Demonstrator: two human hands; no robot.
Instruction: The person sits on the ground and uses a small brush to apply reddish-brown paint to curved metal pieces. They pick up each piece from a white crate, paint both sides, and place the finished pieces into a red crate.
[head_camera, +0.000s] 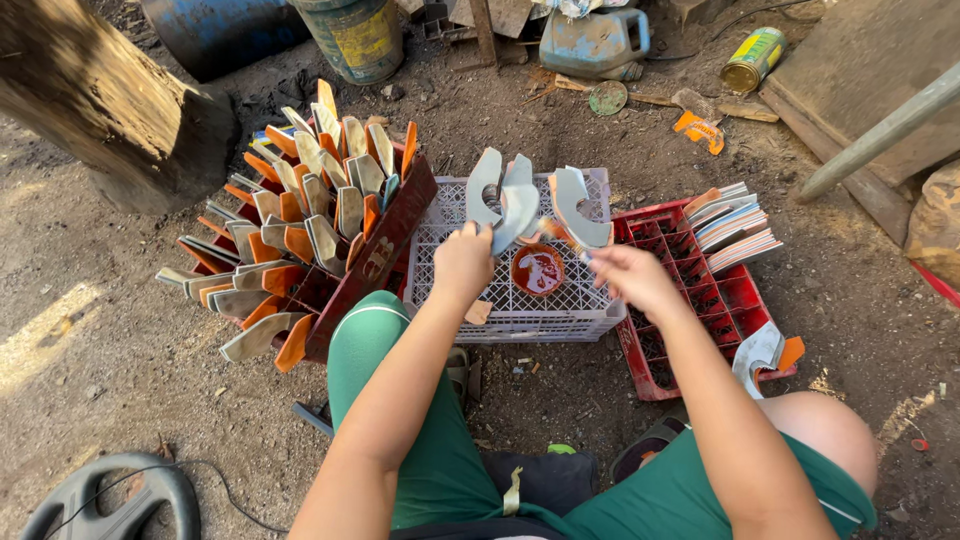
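Holding curved grey sole pieces (515, 200) fanned out over a white lattice crate (590, 310), as I see it from the head view.

My left hand (462, 262) is clamped around the lower ends of 3 flat, hook-shaped pieces, matte grey with orange edges, standing upright above the crate. My right hand (630, 275) is pinched shut on a thin brush handle (565, 240), just beside the pieces. Below them, a small round bowl (538, 270) of glossy red-brown liquid sits on the crate's plastic grid. To the left, a dark red crate (385, 250), tilted, is packed with many similar grey and orange pieces standing on edge. To the right, a bright red gridded crate (700, 290) carries a flat stack at its far corner. All rests on bare, gritty dirt ground (120, 380).
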